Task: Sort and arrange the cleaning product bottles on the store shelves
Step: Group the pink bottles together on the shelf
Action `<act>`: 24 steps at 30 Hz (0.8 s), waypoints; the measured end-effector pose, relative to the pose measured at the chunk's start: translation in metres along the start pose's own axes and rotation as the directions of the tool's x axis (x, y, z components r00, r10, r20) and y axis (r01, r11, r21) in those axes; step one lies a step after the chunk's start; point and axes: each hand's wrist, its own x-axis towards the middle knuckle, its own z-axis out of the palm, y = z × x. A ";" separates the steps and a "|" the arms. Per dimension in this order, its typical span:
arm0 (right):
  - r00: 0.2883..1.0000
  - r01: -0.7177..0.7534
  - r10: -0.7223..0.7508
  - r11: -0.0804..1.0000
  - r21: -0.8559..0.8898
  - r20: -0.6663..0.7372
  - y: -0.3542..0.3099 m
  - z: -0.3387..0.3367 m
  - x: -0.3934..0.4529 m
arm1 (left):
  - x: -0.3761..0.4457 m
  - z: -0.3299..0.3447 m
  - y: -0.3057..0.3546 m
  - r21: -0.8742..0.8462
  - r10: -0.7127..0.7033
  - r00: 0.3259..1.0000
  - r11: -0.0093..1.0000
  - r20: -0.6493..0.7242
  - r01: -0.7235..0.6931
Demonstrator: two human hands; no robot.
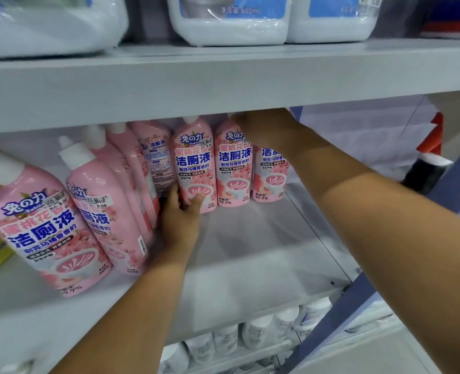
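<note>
Both hands [181, 211] grip pink bottles [195, 163] on grey shelf [250, 252].

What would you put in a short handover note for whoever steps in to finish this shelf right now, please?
Left hand: grips the base of a pink bottle at the back of the middle shelf.
Right hand: reaches over the tops of two more back-row bottles; its grip is hidden under the upper shelf.
Done: three back bottles stand upright, labels forward.
Left: the leaning group on the left is tilted, one bottle shows its back label; straighten them and fill the bare shelf front.
</note>
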 end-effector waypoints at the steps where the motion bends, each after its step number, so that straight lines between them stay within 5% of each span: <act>1: 0.991 -0.020 0.031 0.996 0.086 -0.127 0.003 0.002 -0.005 | 0.002 -0.001 -0.003 0.042 0.010 1.000 0.999 -0.012 -0.010; 2: 0.935 0.027 0.052 0.976 0.218 -0.350 0.008 0.006 -0.017 | 0.002 -0.001 -0.004 0.071 0.013 1.000 0.997 -0.021 -0.012; 3: 0.804 0.117 0.086 0.947 0.299 -0.589 0.017 0.013 -0.034 | 0.003 -0.002 -0.005 0.062 0.010 1.000 0.998 -0.018 -0.009; 4: 0.655 0.185 0.143 0.922 0.341 -0.742 0.025 0.025 -0.053 | 0.001 -0.001 -0.002 0.020 -0.005 1.000 1.000 -0.013 0.005; 5: 0.579 0.199 0.228 0.892 0.407 -0.782 0.037 0.040 -0.069 | -0.002 -0.001 0.003 -0.012 -0.016 1.000 1.000 -0.006 0.016; 6: 0.592 0.142 0.337 0.851 0.506 -0.732 0.047 0.055 -0.081 | -0.004 0.000 0.008 -0.034 -0.024 1.000 0.999 -0.014 0.024; 8: 0.732 -0.083 0.509 0.726 0.682 -0.453 0.066 0.084 -0.092 | -0.007 0.001 0.012 -0.036 -0.024 0.999 0.999 -0.039 0.022; 10: 0.830 -0.157 0.492 0.660 0.735 -0.264 0.076 0.101 -0.093 | -0.006 0.001 0.011 -0.029 -0.032 0.998 0.999 -0.049 0.030; 24: 0.840 -0.086 0.454 0.653 0.752 -0.297 0.074 0.116 -0.094 | -0.009 -0.006 0.016 -0.002 -0.052 0.998 0.999 -0.037 0.052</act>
